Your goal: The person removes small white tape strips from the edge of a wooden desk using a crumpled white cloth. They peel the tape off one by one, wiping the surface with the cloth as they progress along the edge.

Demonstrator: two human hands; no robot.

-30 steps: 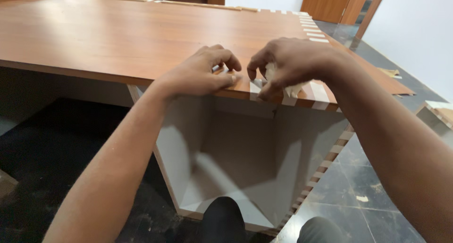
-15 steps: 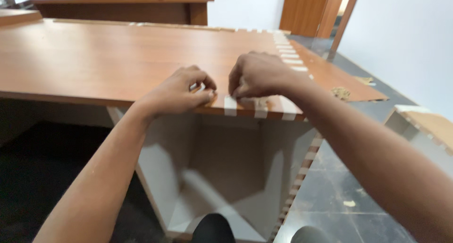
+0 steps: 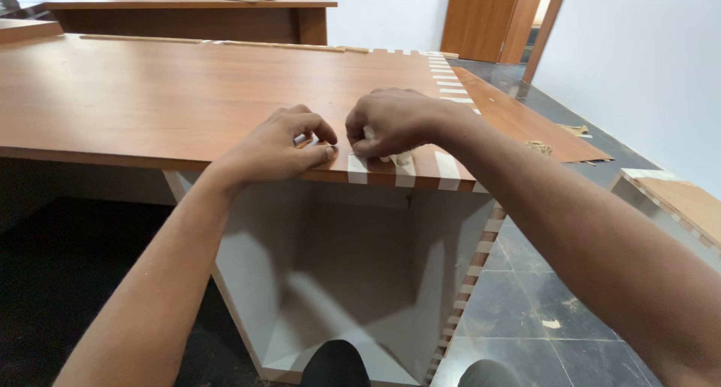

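Desks: two in view. The large wooden desktop (image 3: 173,94) fills the near frame; a second desk (image 3: 188,15) stands behind it against the wall.
Cabinet: one open white cabinet box (image 3: 338,282) under the desktop's near right corner, its inside bare.
Door: one brown door (image 3: 481,19) at the far right of the room.
Loose board: one brown board (image 3: 518,120) lying just beside the desktop's right edge, with one small heap of scraps (image 3: 539,145) on it.
Hands: two, both on the desktop's front edge, close together but not clearly touching.
Left hand (image 3: 282,143): fingers curled, fingertips pressed down on the wood just left of the tape; it grips nothing that I can make out.
Right hand (image 3: 387,120): closed in a loose fist, pinching a bit of pale tape against the desktop.
Tape strips, front edge: three short pale tape strips (image 3: 404,171) folded over the front edge under the right hand, side by side with gaps between.
Tape strips, right edge: a row of more strips (image 3: 448,83) along the desktop's right edge and down the cabinet's right side; too many and too small to count.
Knees: two dark knees (image 3: 336,364) at the bottom of the frame.
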